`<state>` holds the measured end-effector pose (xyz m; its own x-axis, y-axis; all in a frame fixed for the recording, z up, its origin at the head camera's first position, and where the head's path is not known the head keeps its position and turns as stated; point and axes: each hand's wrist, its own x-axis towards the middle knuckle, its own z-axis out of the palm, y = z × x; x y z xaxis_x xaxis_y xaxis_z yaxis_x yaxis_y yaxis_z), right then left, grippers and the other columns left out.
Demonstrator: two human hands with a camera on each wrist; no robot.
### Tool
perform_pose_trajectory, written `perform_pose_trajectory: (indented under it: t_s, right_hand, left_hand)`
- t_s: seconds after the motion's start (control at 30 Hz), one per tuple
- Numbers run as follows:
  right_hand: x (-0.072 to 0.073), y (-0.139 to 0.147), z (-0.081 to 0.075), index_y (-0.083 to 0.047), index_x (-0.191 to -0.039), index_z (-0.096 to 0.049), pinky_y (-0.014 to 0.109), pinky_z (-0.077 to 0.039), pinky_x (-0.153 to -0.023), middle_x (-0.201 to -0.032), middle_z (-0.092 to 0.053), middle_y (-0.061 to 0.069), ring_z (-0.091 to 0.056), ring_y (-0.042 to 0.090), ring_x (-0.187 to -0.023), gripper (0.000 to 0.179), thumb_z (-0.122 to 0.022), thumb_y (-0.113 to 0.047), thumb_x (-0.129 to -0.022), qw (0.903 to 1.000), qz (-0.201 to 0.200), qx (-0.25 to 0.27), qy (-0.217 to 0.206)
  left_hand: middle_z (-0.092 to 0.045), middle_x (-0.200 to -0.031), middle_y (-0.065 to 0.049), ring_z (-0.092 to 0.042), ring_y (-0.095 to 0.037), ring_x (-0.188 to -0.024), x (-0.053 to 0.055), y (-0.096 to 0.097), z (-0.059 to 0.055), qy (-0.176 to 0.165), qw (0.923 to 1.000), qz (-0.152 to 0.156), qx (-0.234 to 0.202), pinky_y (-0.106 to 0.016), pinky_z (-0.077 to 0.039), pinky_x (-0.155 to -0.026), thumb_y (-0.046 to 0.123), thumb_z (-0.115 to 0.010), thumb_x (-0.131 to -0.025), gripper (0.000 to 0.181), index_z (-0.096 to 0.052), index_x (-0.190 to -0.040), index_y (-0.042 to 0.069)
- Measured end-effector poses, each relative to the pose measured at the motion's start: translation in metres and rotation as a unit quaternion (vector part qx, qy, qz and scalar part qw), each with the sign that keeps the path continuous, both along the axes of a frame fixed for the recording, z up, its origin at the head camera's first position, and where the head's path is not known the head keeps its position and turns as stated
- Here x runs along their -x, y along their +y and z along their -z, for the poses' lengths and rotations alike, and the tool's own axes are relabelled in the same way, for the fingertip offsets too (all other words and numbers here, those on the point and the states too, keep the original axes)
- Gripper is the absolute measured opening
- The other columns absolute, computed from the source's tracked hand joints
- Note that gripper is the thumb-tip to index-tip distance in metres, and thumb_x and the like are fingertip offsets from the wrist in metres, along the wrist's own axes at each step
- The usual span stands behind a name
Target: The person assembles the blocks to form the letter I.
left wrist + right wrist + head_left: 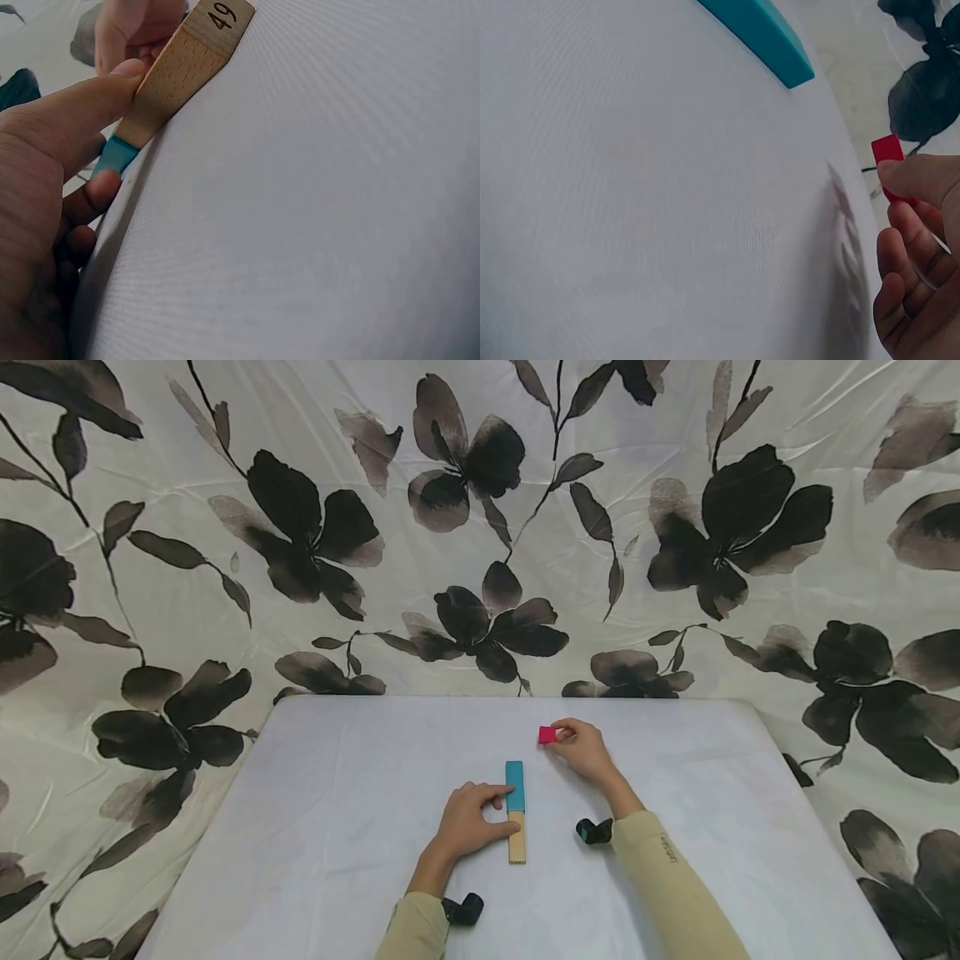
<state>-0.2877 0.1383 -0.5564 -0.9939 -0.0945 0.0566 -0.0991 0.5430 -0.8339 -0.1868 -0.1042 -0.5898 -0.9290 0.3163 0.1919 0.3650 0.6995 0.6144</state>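
Two blocks lie end to end on the white table: a blue block (515,777) and, nearer me, a plain wooden block (517,850). The wooden one has "49" marked on its end face in the left wrist view. My left hand (467,820) rests at their left side, index fingertip on the blue block and thumb on the wooden block (176,82). Beyond them to the right, my right hand (587,752) pinches a small red block (547,735) between thumb and fingers. In the right wrist view this red block (886,148) is held above the tabletop.
A white cloth covers the table (337,793), whose far edge lies just beyond the red block. Behind hangs a floral curtain (480,552). A black wrist camera (463,910) sits at the left cuff, and another camera (594,832) at the right cuff.
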Motion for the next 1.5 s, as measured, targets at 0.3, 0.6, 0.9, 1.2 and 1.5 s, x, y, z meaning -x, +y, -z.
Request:
perform_pose_trajectory:
  t_s: [0.3, 0.6, 0.9, 1.2, 1.5]
  right_hand:
    - [0.001, -0.013, 0.001, -0.005, -0.115, -0.067, 0.029, -0.044, -0.066, -0.089, -0.062, 0.005, -0.053, 0.018, -0.075, 0.035, -0.078, -0.014, -0.082, 1.0000, -0.004, -0.005, -0.005]
    - [0.000, -0.022, 0.000, -0.005, -0.114, -0.068, 0.028, -0.044, -0.065, -0.089, -0.062, 0.006, -0.053, 0.019, -0.074, 0.035, -0.078, -0.012, -0.082, 1.0000, -0.008, -0.002, -0.005]
    - [0.000, -0.031, 0.004, -0.005, -0.113, -0.068, 0.029, -0.045, -0.066, -0.088, -0.062, 0.006, -0.053, 0.018, -0.074, 0.032, -0.078, -0.011, -0.083, 0.9999, -0.015, 0.003, -0.006]
    - [-0.002, -0.037, 0.006, -0.006, -0.113, -0.069, 0.030, -0.046, -0.069, -0.088, -0.064, 0.005, -0.056, 0.018, -0.075, 0.032, -0.077, -0.010, -0.082, 0.9997, -0.026, -0.001, -0.001]
    - [-0.002, -0.043, 0.007, -0.005, -0.114, -0.068, 0.029, -0.045, -0.066, -0.087, -0.063, 0.004, -0.054, 0.017, -0.075, 0.033, -0.077, -0.011, -0.082, 0.9995, -0.032, -0.002, -0.004]
  left_hand:
    - [-0.052, -0.080, 0.020, -0.040, -0.007, -0.072, 0.000, -0.001, 0.001, 0.003, 1.0000, -0.001, 0.001, -0.027, -0.033, -0.066, 0.052, -0.081, -0.073, 0.055, -0.070, -0.120, 0.027]
    - [-0.052, -0.080, 0.019, -0.040, -0.007, -0.072, 0.001, -0.001, 0.000, -0.001, 1.0000, -0.001, 0.002, -0.027, -0.033, -0.066, 0.055, -0.080, -0.072, 0.057, -0.070, -0.121, 0.027]
    - [-0.052, -0.080, 0.018, -0.040, -0.007, -0.072, 0.001, -0.001, -0.001, -0.001, 1.0000, 0.000, 0.008, -0.027, -0.033, -0.066, 0.054, -0.080, -0.072, 0.057, -0.070, -0.121, 0.027]
    - [-0.051, -0.080, 0.020, -0.040, -0.007, -0.071, 0.001, -0.001, 0.001, -0.001, 1.0000, -0.001, 0.010, -0.027, -0.033, -0.066, 0.056, -0.079, -0.072, 0.057, -0.069, -0.121, 0.028]
    - [-0.052, -0.080, 0.019, -0.039, -0.008, -0.071, 0.001, -0.002, -0.001, -0.005, 1.0000, 0.002, 0.006, -0.027, -0.033, -0.066, 0.055, -0.080, -0.072, 0.057, -0.069, -0.122, 0.028]
